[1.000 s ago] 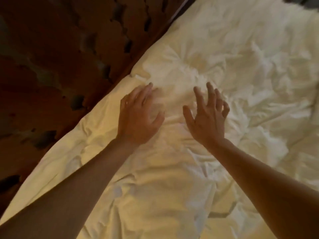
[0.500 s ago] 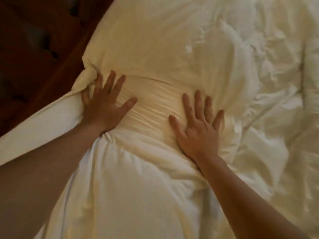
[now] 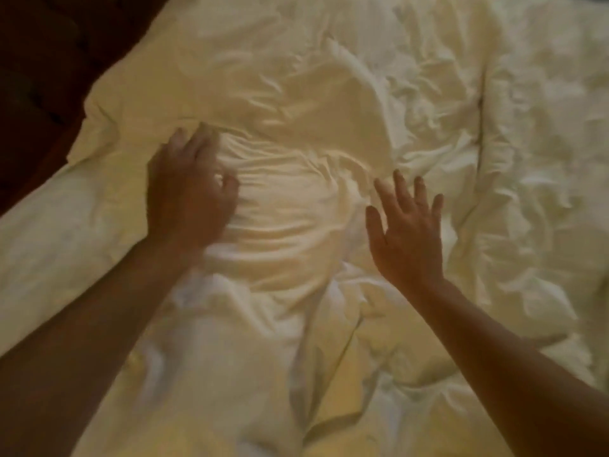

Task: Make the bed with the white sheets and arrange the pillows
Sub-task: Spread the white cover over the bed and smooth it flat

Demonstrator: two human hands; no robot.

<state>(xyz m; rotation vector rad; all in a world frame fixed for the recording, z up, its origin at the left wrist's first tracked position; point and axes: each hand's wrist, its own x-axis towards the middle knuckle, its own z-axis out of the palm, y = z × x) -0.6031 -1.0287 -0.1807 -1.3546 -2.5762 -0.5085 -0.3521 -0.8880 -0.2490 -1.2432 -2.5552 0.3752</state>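
A crumpled white sheet (image 3: 428, 110) covers nearly the whole view, with a folded edge and a corner at the upper left. My left hand (image 3: 189, 189) lies palm down on the creased fabric near that fold, fingers pointing up, thumb bent toward the middle. My right hand (image 3: 407, 232) is to its right with fingers spread and straight, over the sheet; contact with the cloth is unclear. Ridges of bunched cloth (image 3: 290, 206) run between the two hands. No pillow is plainly distinguishable.
A dark brown floor or bed surround (image 3: 43, 61) fills the upper left corner beyond the bed's edge. The sheet's smoother side panel (image 3: 56, 232) drops away at the left. Heavier wrinkles lie at the far right.
Both hands have slid rightward across the sheet. The right hand's fingers have lifted and spread; cloth has bunched into ridges between the hands. The view has shifted right.
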